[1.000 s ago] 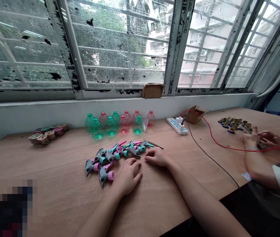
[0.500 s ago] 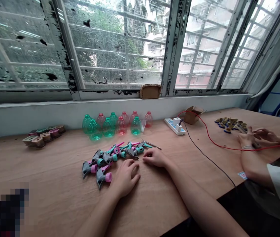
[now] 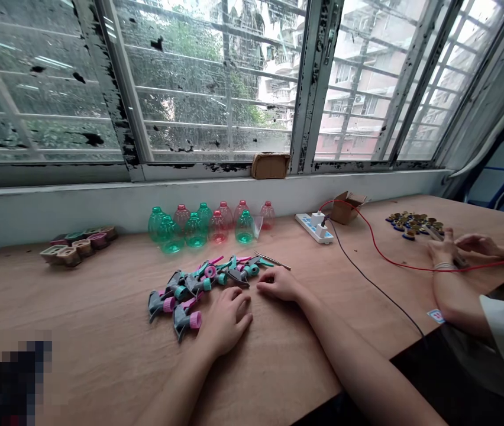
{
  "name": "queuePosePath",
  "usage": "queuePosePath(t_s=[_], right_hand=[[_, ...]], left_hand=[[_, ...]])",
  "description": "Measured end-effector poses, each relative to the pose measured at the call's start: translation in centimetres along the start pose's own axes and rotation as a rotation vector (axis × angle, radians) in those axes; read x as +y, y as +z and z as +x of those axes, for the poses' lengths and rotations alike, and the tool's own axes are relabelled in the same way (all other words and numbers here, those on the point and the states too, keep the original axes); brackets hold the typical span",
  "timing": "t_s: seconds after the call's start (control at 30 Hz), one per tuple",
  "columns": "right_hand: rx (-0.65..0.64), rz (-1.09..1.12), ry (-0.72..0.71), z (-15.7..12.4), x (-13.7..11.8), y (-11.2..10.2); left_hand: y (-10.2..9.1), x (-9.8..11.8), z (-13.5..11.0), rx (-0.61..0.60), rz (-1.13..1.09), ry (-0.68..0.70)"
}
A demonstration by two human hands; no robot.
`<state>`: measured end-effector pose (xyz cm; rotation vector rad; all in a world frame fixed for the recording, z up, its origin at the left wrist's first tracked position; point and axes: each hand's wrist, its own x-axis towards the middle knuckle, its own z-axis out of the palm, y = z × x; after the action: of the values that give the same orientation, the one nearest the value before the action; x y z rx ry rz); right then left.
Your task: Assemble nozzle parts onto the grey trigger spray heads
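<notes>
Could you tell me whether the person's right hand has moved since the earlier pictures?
No, the right hand has not moved: it lies as far from the thin metal tool as before; only the view shifted.

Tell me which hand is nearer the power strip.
Right. The right hand lies in front of the power strip and slightly left of it; the left hand lies farther left and farther back from the strip.

**Bare hands and forearms, lower middle of the frame**

From here I see my operator's left hand (image 3: 225, 319) and right hand (image 3: 280, 284) on slim forearms, the left forearm (image 3: 176, 393) and right forearm (image 3: 367, 361), bare from knuckles to the bottom edge. The dark pixelated patch (image 3: 10, 384) at lower left is too blurred to identify.
</notes>
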<state>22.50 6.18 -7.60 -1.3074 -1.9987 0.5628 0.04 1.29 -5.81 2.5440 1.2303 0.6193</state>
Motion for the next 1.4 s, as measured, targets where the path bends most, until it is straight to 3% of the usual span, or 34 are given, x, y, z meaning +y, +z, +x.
queuePosePath(t_s=[1.4], right_hand=[[-0.002,0.028,0.013,-0.07,-0.64,-0.12]], left_hand=[[-0.26,0.27,-0.13,-0.004,0.007,0.001]])
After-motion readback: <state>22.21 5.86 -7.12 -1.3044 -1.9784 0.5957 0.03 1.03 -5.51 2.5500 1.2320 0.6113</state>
